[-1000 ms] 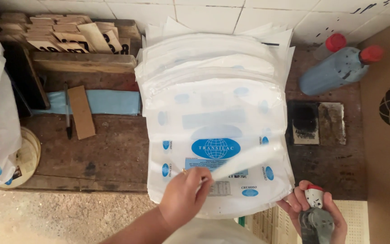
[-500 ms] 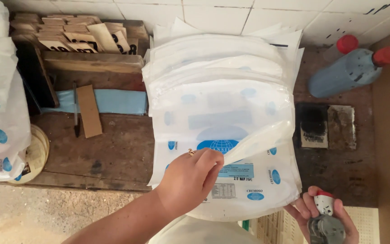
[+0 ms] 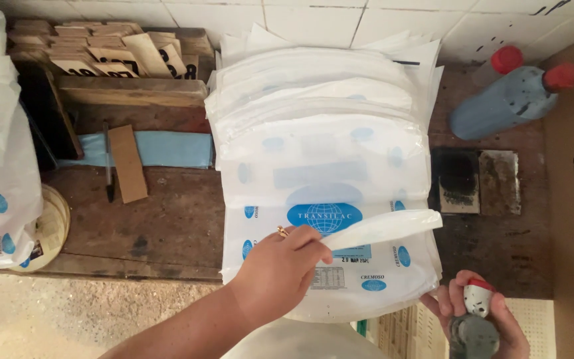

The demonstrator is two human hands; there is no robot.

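- The left hand (image 3: 280, 269), lower centre, has peeled the top bag's (image 3: 383, 227) edge further rightward off the bag stack (image 3: 320, 153).
- The right hand (image 3: 476, 319), lower right, still grips a stamp (image 3: 474, 316).

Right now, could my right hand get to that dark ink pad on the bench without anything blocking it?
Probably yes. The right hand sits just below the ink pad, with only bare wood bench between them. It already grips a small stamp, and the stack of white bags lies to the side.
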